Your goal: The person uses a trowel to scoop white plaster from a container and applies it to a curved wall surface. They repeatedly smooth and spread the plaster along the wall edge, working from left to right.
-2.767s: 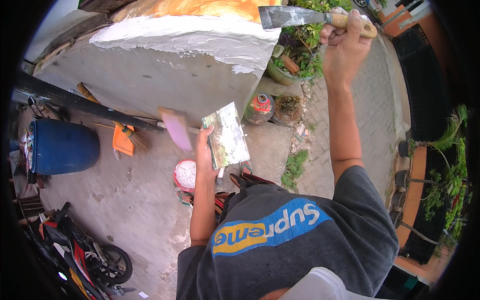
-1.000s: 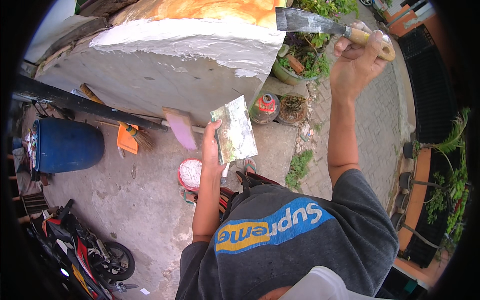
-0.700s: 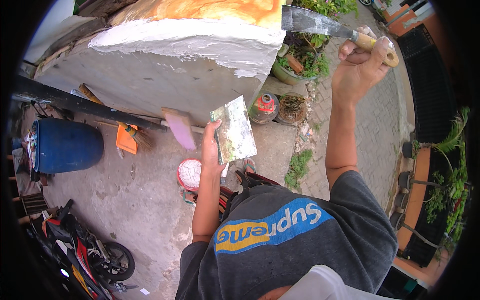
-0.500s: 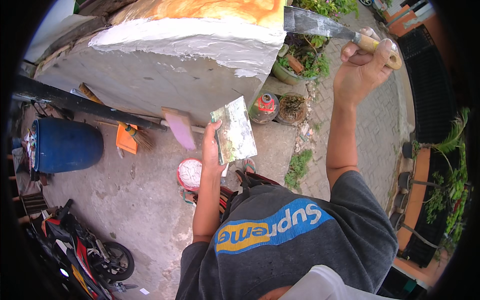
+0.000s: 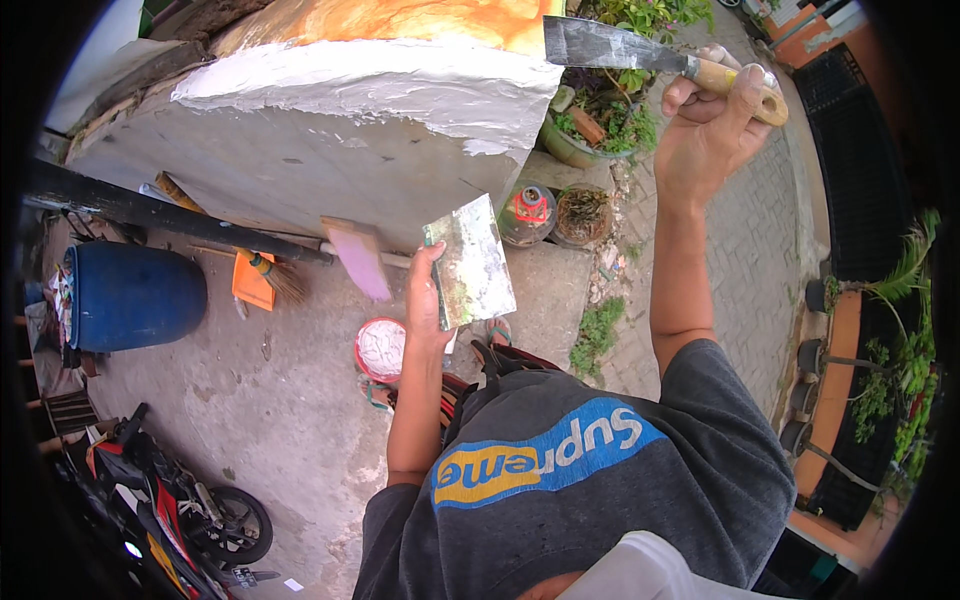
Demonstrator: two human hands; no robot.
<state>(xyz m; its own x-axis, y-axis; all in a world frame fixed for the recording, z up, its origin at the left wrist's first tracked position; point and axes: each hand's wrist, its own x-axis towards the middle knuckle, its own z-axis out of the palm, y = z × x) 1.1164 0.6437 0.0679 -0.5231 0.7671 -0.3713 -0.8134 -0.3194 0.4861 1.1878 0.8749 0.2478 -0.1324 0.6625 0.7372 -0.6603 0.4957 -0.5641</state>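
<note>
Raised at the upper right, my right hand [image 5: 712,135] is closed round the wooden handle of a putty knife [image 5: 620,48]. Its wide metal blade, smeared with white, points left and reaches the right end of the wall [image 5: 330,165]. White filler [image 5: 350,85] coats the wall's upper band, below an orange-stained surface [image 5: 420,22]. Lower down, my left hand [image 5: 425,290] grips a flat rectangular board [image 5: 475,262] with white and greenish smears on its face. The far fingers of that hand are hidden under the board.
A red-rimmed bucket of white paste [image 5: 381,350] stands by my feet. A pink-faced board [image 5: 357,255] leans on the wall near a broom [image 5: 283,280] and orange dustpan [image 5: 253,282]. A blue drum [image 5: 135,295] and motorcycle [image 5: 180,500] are at left; potted plants [image 5: 575,150] stand right of the wall.
My right hand and the putty knife have shifted left and slightly down, so the blade now overlaps the wall's corner. The left hand and its board have hardly moved.
</note>
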